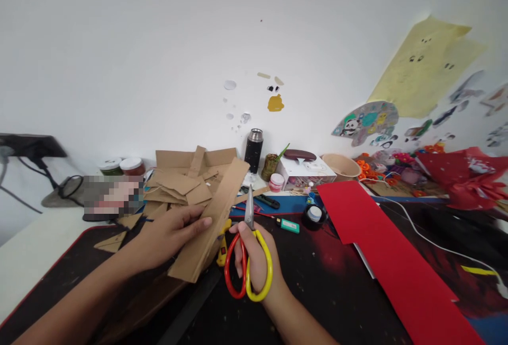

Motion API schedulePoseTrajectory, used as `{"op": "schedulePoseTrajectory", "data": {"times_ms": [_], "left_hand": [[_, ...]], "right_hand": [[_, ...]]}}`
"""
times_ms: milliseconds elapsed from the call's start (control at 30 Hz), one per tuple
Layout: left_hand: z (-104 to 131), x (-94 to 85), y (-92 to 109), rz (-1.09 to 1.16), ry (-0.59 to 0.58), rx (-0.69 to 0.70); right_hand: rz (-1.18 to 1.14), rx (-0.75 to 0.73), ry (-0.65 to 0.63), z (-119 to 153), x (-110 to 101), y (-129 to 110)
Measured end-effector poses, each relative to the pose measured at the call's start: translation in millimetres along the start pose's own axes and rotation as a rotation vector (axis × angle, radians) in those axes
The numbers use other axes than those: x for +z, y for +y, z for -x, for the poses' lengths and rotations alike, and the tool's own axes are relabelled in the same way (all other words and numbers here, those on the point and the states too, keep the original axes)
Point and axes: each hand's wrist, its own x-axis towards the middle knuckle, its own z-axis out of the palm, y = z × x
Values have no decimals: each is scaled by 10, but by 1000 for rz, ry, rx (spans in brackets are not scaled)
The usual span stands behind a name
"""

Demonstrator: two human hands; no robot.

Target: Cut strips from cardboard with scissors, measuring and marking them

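Observation:
A long strip of brown cardboard [216, 212] slants upward at the centre, and my left hand [174, 231] grips it by its left edge, thumb on its face. Just right of the strip, my right hand [256, 255] is closed on scissors [265, 281] with one red and one yellow handle. The blades point up and look closed, beside the strip. Behind the strip and partly hidden by it lies a yellow utility knife [223, 247] on the dark mat.
Cardboard scraps [178, 183] are heaped at the back left. A black flask [254, 149] stands by the wall. Red card [389, 250] stretches across the right side. A green-white eraser-like item [289, 225] and a small black round container [313, 217] lie beyond my right hand.

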Motion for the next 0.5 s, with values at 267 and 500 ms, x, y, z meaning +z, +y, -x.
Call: {"op": "schedulePoseTrajectory", "data": {"times_ms": [267, 500], "left_hand": [[19, -76, -31, -56, -98, 43], [51, -206, -34, -18, -138, 51]], "right_hand": [[-86, -12, 30, -42, -42, 4], [-71, 17, 50, -68, -64, 53]]}}
